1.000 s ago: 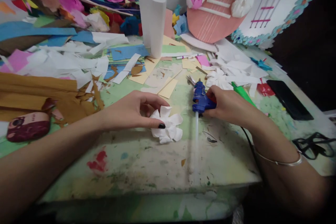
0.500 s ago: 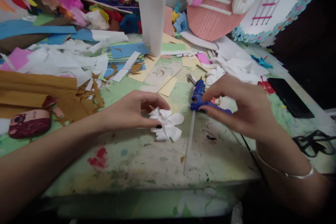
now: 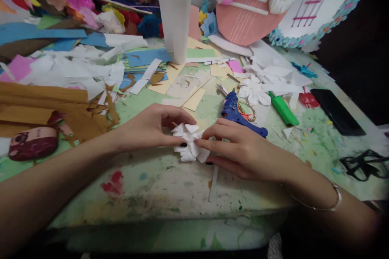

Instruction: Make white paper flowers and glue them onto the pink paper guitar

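A white paper flower [image 3: 190,142] lies on the paint-stained table [image 3: 158,186] near its front edge. My left hand [image 3: 152,126] pinches the flower's left side with thumb and fingers. My right hand [image 3: 240,149] has come in from the right, and its fingertips close on the flower's right petals. A blue glue gun [image 3: 235,112] lies on the table just behind my right hand, with nothing holding it. Its clear glue stick [image 3: 213,182] shows below my right hand.
Paper scraps and coloured sheets cover the back left. A white paper roll [image 3: 177,22] stands upright behind. Another white flower [image 3: 253,91], a green marker [image 3: 283,109], a black phone [image 3: 337,111] and black scissors [image 3: 363,164] lie to the right. A pink paper guitar [image 3: 246,12] leans at the back.
My right hand let go of the blue glue gun, left it lying on the table, and moved left onto the white flower. My left hand stayed on the flower.
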### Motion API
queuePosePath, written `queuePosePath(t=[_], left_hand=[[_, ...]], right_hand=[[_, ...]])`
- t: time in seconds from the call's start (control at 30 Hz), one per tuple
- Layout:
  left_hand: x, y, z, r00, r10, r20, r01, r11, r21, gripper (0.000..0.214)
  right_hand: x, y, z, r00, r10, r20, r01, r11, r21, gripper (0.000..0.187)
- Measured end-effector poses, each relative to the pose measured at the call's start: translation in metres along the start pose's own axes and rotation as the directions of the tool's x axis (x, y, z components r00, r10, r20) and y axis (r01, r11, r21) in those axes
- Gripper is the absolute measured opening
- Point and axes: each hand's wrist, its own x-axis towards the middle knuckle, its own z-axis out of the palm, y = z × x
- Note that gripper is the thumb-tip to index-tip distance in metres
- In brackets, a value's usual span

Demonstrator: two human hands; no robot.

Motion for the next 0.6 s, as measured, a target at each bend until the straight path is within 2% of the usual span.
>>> queuePosePath(t=[0.3,0.6], left_hand=[[-0.0022,-0.0014,-0.0015,0.996,0.082,0.03,-0.083,0.996,0.028,0.027],[-0.0015,-0.0062,-0.0028,0.956,0.288,0.06,-0.294,0.935,0.198,0.025]], right_hand=[[0.0001,0.002,0.0011,0.998,0.029,0.049,-0.028,0.999,-0.019,0.035],[-0.0023,0.0049,0.0023,1.0,-0.009,-0.014,0.009,1.0,-0.009,0.03]])
